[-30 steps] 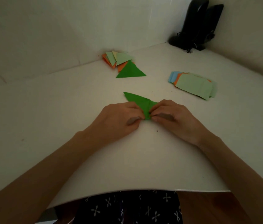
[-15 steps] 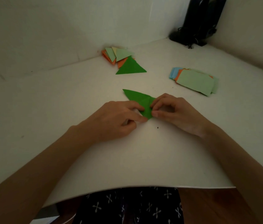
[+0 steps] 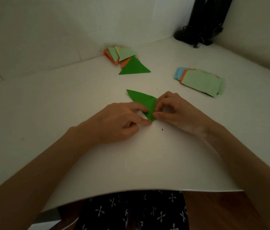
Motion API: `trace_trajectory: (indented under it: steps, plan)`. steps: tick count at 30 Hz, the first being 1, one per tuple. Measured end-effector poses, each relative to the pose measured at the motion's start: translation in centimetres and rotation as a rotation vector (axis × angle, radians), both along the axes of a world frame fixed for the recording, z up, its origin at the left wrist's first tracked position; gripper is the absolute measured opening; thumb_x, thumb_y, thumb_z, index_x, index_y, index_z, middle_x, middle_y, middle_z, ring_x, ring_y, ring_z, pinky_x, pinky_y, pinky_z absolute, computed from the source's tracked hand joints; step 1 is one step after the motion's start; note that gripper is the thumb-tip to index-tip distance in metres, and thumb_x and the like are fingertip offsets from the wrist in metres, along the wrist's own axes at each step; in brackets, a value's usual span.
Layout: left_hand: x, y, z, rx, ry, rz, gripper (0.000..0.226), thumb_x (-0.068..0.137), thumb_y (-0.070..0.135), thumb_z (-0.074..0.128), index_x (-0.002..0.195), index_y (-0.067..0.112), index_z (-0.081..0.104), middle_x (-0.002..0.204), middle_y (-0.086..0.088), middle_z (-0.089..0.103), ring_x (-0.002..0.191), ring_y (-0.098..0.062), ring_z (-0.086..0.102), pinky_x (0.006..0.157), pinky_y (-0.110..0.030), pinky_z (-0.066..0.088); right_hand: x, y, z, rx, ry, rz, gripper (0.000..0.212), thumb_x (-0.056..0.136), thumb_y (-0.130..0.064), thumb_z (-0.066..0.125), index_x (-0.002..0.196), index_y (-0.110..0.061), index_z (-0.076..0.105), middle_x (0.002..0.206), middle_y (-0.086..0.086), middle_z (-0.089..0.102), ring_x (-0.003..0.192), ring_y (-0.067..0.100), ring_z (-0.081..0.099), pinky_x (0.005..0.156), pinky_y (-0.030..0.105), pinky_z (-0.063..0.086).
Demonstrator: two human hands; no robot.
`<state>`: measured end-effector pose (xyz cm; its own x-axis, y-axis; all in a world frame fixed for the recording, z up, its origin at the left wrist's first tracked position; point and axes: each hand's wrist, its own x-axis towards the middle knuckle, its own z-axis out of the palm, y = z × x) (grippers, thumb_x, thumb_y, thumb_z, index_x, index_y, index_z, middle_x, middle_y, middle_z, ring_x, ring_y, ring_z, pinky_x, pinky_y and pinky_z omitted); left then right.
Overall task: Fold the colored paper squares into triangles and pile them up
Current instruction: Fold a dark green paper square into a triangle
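Pinching the near tip of a dark green folded paper triangle [image 3: 143,102], both hands meet at the desk's middle. Left hand [image 3: 119,121]: thumb & index finger press on the paper's near-left edge, other fingers curled under. Right hand [image 3: 178,113]: thumb & index finger grip the near-right edge w/ a small gap arched between them, remaining fingers bent above. Paper lies flat on the white desk [image 3: 64,113], its long point aimed toward the far-left, its near tip between the fingertips.

Past the hands, toward the desk's far edge by the wall, sits the pile of folded paper triangles [image 3: 122,56]: pale green, yellow & orange ones overlapping loosely, w/ a second dark green triangle [image 3: 133,68] on the near side, partly over an orange one. Toward the right edge, well apart from that pile, is the stack of unfolded paper squares [image 3: 199,81]: pale green sheet on top, orange & light blue edges showing beneath at its left.

Far-right corner: a black stand w/ cables [image 3: 204,20] against the wall. A tiny dark speck [image 3: 162,129] sits on the desk just near of the right hand. No containers; all paper rests straight on the desk. Below the near edge, dark fabric w/ white cross pattern [image 3: 131,211] shows.
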<state>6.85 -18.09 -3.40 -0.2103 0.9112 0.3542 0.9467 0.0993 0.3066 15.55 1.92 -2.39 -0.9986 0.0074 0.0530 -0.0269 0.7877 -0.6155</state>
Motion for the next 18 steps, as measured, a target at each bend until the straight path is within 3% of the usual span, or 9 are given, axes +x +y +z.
trace_trajectory:
  steps: [6,12,18]
  plan:
    - [-0.08,-0.06,-0.09,-0.003,0.001,-0.012,0.044,0.076,0.022,0.037,0.100,0.021,0.074,0.112,-0.012,0.066,0.090,-0.014,0.046,0.074,-0.023,0.040,0.03,-0.25,-0.23,-0.021,0.025,-0.029,0.023,0.083,-0.020,0.068,0.071,-0.035,0.055,0.098,-0.017,0.045,0.101,0.013,0.046,0.087,0.014,0.035]
    - [0.04,0.05,0.02,-0.005,-0.003,-0.014,0.055,0.074,0.020,0.034,0.120,0.022,0.064,0.110,-0.004,0.065,0.081,-0.009,0.049,0.062,-0.019,0.038,0.43,-0.51,0.06,0.007,0.001,-0.033,0.015,0.084,-0.026,0.065,0.075,-0.033,0.055,0.100,-0.011,0.046,0.101,0.010,0.041,0.082,0.006,0.030]
    - [0.34,-0.08,0.10,-0.036,0.095,-0.004,0.048,0.075,0.021,0.036,0.109,0.023,0.069,0.112,-0.004,0.064,0.067,-0.011,0.055,0.061,-0.017,0.037,0.40,-0.54,-0.31,0.083,0.027,-0.052,0.009,0.088,-0.024,0.062,0.089,-0.025,0.053,0.103,-0.005,0.042,0.100,0.013,0.034,0.079,0.009,0.028]
